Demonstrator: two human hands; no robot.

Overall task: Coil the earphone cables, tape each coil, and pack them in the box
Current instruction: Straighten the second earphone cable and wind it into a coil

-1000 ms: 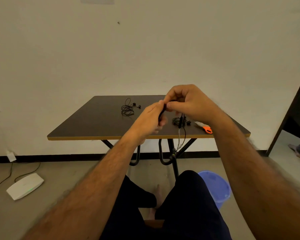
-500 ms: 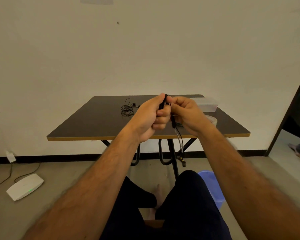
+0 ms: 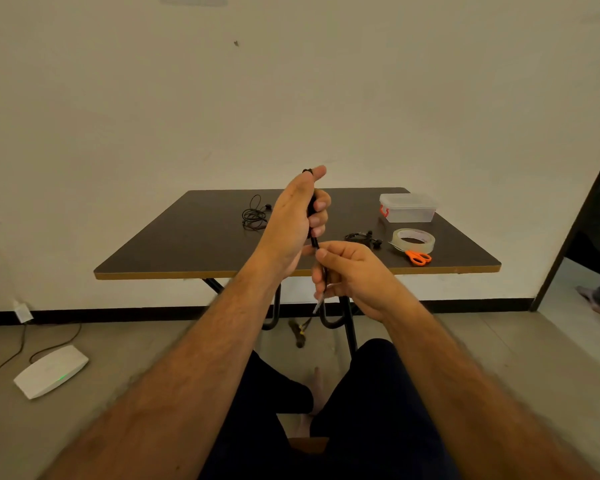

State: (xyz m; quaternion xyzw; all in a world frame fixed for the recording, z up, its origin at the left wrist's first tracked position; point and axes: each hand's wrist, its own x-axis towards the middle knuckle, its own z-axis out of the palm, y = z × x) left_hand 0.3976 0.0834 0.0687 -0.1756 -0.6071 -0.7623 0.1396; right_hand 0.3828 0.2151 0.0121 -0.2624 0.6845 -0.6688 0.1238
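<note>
Both hands, left hand [image 3: 293, 223] and right hand [image 3: 349, 271], pinch the cable [image 3: 314, 239] before scissors [image 3: 418, 257], tape [image 3: 413, 239]

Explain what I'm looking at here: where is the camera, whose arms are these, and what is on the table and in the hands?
There is no machine: a person sits at a table, and the single camera is worn on their head, looking forward and down. The left hand holds a bundle of black earphone cable upright in its grip; the right hand pinches the loose end just below, and the rest dangles toward the floor. On the table lie a loose earphone tangle, a coiled earphone, a tape roll, orange-handled scissors and a clear plastic box with its lid on.
</note>
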